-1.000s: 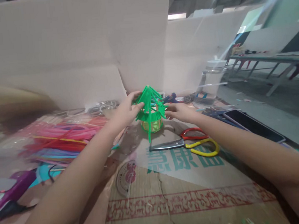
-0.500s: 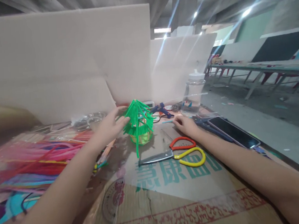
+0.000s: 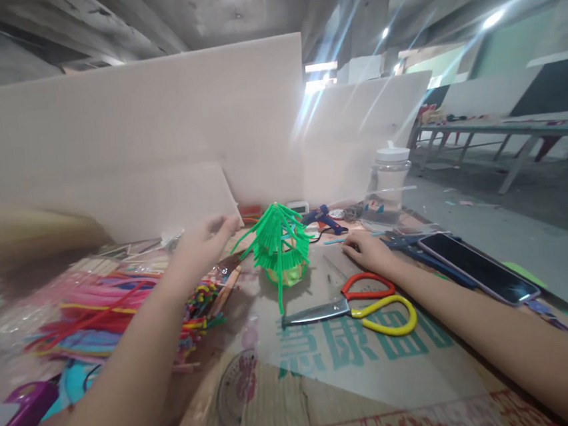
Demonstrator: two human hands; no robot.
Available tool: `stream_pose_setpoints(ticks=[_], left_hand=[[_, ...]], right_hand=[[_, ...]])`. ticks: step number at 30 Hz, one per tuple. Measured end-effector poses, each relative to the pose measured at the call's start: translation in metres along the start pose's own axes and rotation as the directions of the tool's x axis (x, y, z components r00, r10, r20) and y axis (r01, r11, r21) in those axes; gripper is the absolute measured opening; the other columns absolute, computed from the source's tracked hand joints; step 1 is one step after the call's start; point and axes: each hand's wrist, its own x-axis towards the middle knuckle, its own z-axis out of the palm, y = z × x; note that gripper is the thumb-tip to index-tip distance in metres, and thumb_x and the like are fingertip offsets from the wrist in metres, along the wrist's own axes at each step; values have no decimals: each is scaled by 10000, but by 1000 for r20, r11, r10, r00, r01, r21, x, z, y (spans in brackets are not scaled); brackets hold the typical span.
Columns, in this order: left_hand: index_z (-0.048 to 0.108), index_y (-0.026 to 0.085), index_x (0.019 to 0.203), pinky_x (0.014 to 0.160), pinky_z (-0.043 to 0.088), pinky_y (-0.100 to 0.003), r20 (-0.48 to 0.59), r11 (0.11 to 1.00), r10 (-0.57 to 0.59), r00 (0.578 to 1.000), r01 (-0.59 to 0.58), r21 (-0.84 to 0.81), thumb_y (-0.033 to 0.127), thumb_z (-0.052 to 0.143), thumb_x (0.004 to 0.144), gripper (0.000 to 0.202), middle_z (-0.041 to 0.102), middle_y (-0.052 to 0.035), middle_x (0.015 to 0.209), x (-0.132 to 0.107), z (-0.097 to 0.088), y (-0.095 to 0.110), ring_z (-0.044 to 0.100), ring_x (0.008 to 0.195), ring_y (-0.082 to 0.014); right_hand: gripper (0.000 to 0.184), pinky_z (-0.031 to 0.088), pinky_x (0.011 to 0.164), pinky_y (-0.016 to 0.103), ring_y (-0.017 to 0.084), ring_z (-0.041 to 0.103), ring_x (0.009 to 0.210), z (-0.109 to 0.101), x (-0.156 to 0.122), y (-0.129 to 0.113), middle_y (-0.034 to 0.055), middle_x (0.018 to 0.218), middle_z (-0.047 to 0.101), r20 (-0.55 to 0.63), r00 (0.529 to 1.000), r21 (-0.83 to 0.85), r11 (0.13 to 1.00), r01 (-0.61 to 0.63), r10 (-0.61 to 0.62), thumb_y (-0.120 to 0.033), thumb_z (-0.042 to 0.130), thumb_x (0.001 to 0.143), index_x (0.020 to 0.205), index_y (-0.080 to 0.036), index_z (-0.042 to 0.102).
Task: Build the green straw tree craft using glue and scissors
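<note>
A small green tree-shaped model made of straws (image 3: 279, 243) stands on the cardboard sheet (image 3: 355, 380) over a yellow-green base. My left hand (image 3: 201, 248) hovers just left of it, fingers loosely spread and holding nothing, a little apart from the straws. My right hand (image 3: 368, 250) rests palm down on the cardboard to the right of the model, fingers flat, just behind the scissors (image 3: 357, 303) with red and yellow handles.
A heap of coloured straws (image 3: 102, 304) lies at the left. A clear plastic jar (image 3: 386, 186), a blue glue gun (image 3: 322, 217) and a phone (image 3: 477, 267) sit at the right. White boards (image 3: 131, 140) wall the back. A purple object (image 3: 13, 423) lies at the near left.
Both hands have let go of the green straw model. The left hand has drawn back to the left, the right hand has dropped onto the cardboard. The head camera has tilted up.
</note>
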Motion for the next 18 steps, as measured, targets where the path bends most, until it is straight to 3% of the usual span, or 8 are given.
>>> stream_pose_setpoints(ticks=[3, 9, 12, 14, 18], left_hand=[[664, 179, 875, 803, 468, -310, -11, 999, 28, 1000, -28, -17, 560, 426, 898, 450, 716, -31, 869, -1, -2, 0, 637, 869, -234], [636, 193, 1100, 839, 464, -309, -10, 991, 117, 993, -118, -57, 490, 491, 899, 386, 705, -59, 1088, -1, 20, 4, 642, 962, -216], [664, 193, 897, 692, 431, -318, 30, 987, 107, 994, -109, 118, 526, 452, 899, 395, 710, -53, 873, -5, 25, 13, 635, 794, -232], [646, 206, 725, 596, 363, -323, 123, 962, 94, 988, -122, 243, 582, 395, 899, 484, 657, -44, 687, -10, 26, 20, 598, 658, -239], [640, 229, 629, 557, 307, -321, 268, 932, 97, 958, -182, 313, 624, 381, 880, 534, 619, -46, 602, -22, 31, 25, 559, 569, -236]], right_hand=[[169, 425, 833, 313, 229, 599, 939, -3, -1, -4, 102, 934, 695, -2, 1000, 0, 1000, -3, 3, -256, 541, 867, 836, -176, 686], [283, 401, 661, 295, 210, 611, 777, -32, 5, -3, 93, 893, 707, -56, 993, -12, 994, -109, 108, -364, 466, 925, 910, -171, 673], [315, 400, 642, 289, 207, 619, 767, -52, 9, 4, 89, 878, 716, -39, 988, -33, 988, -152, 150, -399, 475, 925, 902, -166, 684], [283, 412, 659, 281, 208, 637, 813, -60, 11, 9, 89, 935, 729, -12, 985, -51, 984, -171, 171, -362, 495, 916, 949, -171, 700], [263, 445, 698, 271, 217, 667, 893, -61, 11, 15, 96, 1047, 740, 59, 978, -84, 978, -193, 198, -289, 543, 888, 1057, -178, 710]])
